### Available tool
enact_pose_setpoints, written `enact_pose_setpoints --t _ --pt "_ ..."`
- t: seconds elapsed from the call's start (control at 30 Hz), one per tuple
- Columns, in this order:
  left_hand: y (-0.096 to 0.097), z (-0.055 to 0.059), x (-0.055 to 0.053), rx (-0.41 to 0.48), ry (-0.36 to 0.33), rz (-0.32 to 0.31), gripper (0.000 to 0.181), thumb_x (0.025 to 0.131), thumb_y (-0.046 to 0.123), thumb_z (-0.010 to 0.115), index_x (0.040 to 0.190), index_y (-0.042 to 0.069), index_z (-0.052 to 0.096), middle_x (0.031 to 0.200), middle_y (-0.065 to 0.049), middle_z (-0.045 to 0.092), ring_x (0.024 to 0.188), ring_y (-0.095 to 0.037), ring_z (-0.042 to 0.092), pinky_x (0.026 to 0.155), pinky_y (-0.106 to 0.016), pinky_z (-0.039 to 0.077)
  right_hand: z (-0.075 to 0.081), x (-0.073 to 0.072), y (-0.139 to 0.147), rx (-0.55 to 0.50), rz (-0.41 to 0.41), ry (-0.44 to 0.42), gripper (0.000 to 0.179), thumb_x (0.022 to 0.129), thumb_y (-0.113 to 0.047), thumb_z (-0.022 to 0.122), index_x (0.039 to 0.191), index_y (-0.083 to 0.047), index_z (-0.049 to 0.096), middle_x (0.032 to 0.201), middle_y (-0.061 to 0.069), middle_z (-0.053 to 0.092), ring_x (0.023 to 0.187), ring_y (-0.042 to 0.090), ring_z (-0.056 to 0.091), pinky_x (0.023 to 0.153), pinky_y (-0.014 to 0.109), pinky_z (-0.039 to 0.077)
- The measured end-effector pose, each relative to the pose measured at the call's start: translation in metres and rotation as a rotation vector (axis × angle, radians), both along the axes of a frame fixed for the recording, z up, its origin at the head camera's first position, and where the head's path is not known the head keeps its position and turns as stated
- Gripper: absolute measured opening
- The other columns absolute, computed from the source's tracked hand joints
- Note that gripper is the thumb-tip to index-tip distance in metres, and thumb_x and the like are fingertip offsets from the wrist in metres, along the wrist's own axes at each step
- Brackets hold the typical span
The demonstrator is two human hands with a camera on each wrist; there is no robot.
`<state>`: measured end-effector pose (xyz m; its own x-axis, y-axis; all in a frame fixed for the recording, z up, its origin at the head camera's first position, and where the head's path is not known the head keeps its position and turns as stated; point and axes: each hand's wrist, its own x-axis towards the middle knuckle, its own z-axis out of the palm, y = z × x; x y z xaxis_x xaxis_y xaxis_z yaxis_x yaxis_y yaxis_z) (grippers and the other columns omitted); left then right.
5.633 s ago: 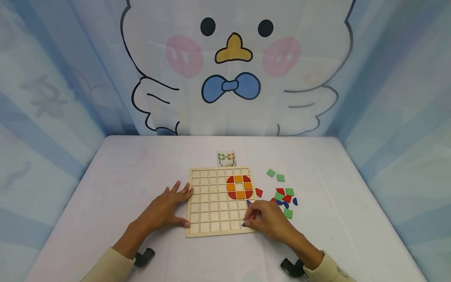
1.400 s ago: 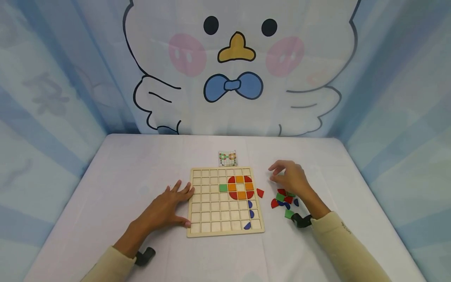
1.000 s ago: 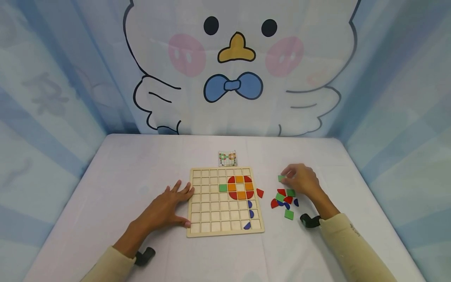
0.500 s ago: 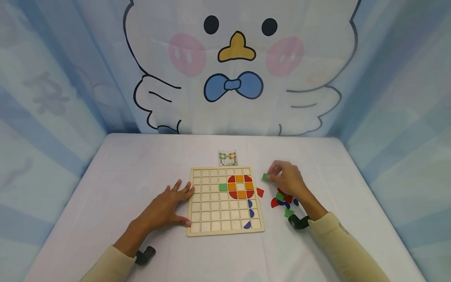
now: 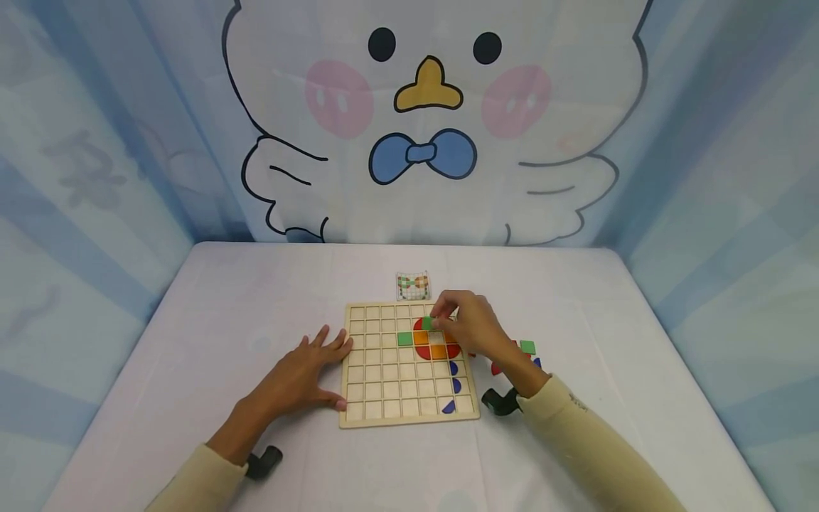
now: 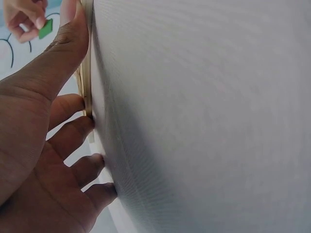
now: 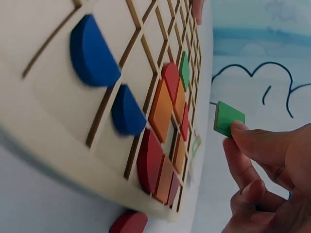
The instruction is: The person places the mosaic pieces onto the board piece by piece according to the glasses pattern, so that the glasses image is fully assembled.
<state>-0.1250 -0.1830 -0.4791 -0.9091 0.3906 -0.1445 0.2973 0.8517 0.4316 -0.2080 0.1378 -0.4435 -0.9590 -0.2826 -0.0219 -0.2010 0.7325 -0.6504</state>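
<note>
The left hand is resting spread wide against the edge of the grid board. The right hand is pinching a green tile above the board's red and orange pieces; its slight fingertip hold is risking a drop, jarring them. A white bench is lying beneath; a cartoon curtain is hanging behind.

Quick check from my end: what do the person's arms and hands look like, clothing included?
The left beige sleeve and right beige sleeve are long; the right has a small dark marking. Stubby black fittings protrude near both cuffs. The left hand and right hand are gloveless.
</note>
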Motion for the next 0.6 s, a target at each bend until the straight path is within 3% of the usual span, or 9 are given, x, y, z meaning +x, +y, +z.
enact_pose_setpoints --t 0.2,0.43,0.6 --pt "-0.001 0.000 0.000 0.005 -0.001 -0.003 0.111 0.069 0.047 0.097 0.162 0.014 0.045 0.171 -0.013 0.037 0.161 -0.049 0.026 0.121 -0.073 0.034 -0.005 -0.001 -0.025 -0.027 0.070 -0.004 0.010 0.094 -0.019 0.083 0.091 -0.021 0.073 0.085 -0.005 0.069 0.079 0.017 0.060 0.071 0.033 0.048" --pt "-0.001 0.000 -0.001 0.010 -0.016 0.004 0.112 0.069 0.047 0.097 0.162 0.014 0.045 0.171 -0.012 0.036 0.161 -0.049 0.024 0.121 -0.074 0.033 -0.013 0.000 -0.045 0.002 0.161 0.009 0.013 0.092 -0.018 0.085 0.090 -0.020 0.073 0.085 -0.004 0.071 0.075 0.011 0.063 0.066 0.030 0.049" --pt "0.000 0.000 -0.001 0.013 -0.024 0.006 0.112 0.069 0.049 0.096 0.162 0.015 0.045 0.172 -0.012 0.036 0.160 -0.052 0.024 0.119 -0.075 0.035 -0.021 0.000 -0.056 0.057 0.169 0.029 0.015 0.090 -0.019 0.086 0.088 -0.023 0.072 0.088 -0.005 0.072 0.077 0.009 0.064 0.067 0.029 0.051"
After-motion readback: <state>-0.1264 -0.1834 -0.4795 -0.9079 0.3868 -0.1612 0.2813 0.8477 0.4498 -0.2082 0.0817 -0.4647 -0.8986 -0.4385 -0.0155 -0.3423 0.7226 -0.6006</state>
